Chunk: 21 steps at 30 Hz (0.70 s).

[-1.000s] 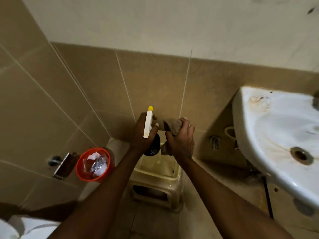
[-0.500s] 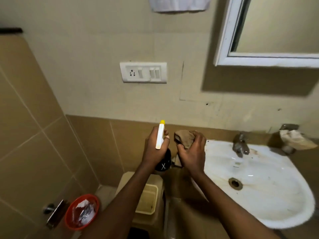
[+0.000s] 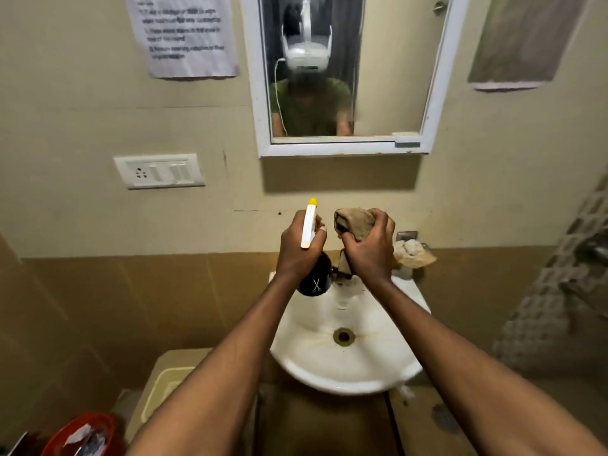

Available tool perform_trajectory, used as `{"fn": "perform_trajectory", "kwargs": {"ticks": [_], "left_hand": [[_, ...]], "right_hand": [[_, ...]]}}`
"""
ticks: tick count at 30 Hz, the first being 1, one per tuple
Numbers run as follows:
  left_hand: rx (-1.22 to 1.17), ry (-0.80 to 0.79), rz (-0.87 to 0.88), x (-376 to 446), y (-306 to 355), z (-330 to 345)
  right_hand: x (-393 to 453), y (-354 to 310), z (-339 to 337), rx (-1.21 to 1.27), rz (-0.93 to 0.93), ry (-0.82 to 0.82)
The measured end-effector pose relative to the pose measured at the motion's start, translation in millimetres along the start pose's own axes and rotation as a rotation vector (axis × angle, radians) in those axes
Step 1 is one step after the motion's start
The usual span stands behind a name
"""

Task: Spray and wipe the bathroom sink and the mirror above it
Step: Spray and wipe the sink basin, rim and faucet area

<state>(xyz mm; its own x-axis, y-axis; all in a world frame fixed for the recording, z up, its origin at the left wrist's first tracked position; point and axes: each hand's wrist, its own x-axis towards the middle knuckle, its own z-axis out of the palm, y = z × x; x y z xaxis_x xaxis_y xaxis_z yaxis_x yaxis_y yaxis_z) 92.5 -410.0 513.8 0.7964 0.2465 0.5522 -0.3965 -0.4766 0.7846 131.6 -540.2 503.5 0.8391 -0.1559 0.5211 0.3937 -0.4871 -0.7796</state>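
The left hand (image 3: 297, 250) is squeezing its fingers around a black spray bottle with a white-and-yellow top (image 3: 314, 278). The right hand (image 3: 370, 250) is gripping a crumpled brown cloth (image 3: 353, 222) tight above the white round sink (image 3: 345, 366).

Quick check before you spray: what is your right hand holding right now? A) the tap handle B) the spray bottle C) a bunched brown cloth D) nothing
C: the right hand grips a bunched brown cloth, while the left hand holds the spray bottle.

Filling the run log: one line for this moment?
stage: pre-spray | left hand: holds spray bottle | right hand: holds cloth | both above sink | mirror: untouched
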Motion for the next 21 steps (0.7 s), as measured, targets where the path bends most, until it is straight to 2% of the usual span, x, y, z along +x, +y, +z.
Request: {"fn": "perform_trajectory", "kwargs": {"ticks": [11, 15, 21], "left_hand": [[-0.012, -0.059, -0.018, 32.9, -9.3, 69.7], [-0.024, -0.054, -0.05, 41.3, -31.4, 91.5], [0.009, -0.174, -0.161, 16.0, -82.2, 136.6]], "right_hand": [[52.0, 46.0, -18.4, -0.04, 0.011, 0.056], [63.3, 74.5, -10.7, -0.04, 0.022, 0.057], [62.1, 137.7, 2.4, -0.065, 0.081, 0.02]]}}
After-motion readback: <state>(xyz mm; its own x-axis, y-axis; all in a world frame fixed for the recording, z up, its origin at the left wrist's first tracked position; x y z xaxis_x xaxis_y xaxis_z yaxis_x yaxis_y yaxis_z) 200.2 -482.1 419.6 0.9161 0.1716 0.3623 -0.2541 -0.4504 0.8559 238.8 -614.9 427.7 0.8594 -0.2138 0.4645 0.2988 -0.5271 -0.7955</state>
